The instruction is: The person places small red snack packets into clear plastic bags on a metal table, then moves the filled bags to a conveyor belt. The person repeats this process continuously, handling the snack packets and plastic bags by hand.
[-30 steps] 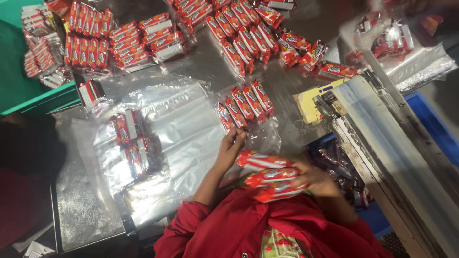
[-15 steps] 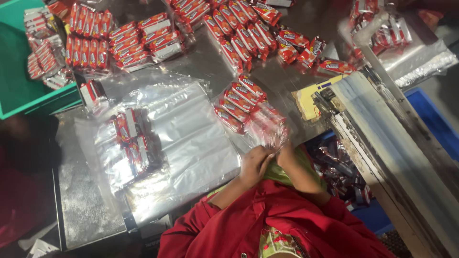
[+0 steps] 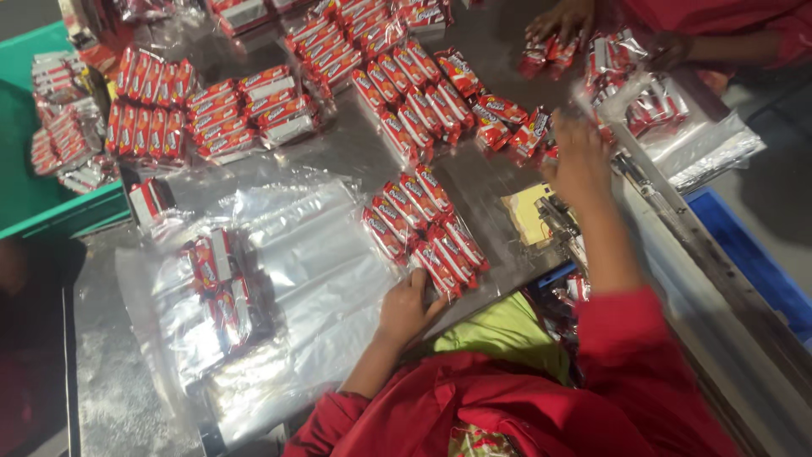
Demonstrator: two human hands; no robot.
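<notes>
My left hand (image 3: 410, 306) grips the near end of a clear bag filled with red snack packets (image 3: 427, 228), lying on the metal table (image 3: 355, 148). My right hand (image 3: 579, 161) is stretched out to the far right, its fingers down on loose red packets (image 3: 516, 118); whether it has closed on any is hidden by the back of the hand. Both sleeves are red.
A stack of empty clear bags (image 3: 304, 254) lies to the left, with another filled bag (image 3: 216, 288) on it. More packet rows (image 3: 406, 93) fill the far table. Another person's hands (image 3: 562, 21) work at the top right. A green crate (image 3: 34, 199) stands left, a blue one (image 3: 748, 258) right.
My right hand has left the filled bag and reached out to the far right packets. The left hand stays at the bag's near end. The view has tilted.
</notes>
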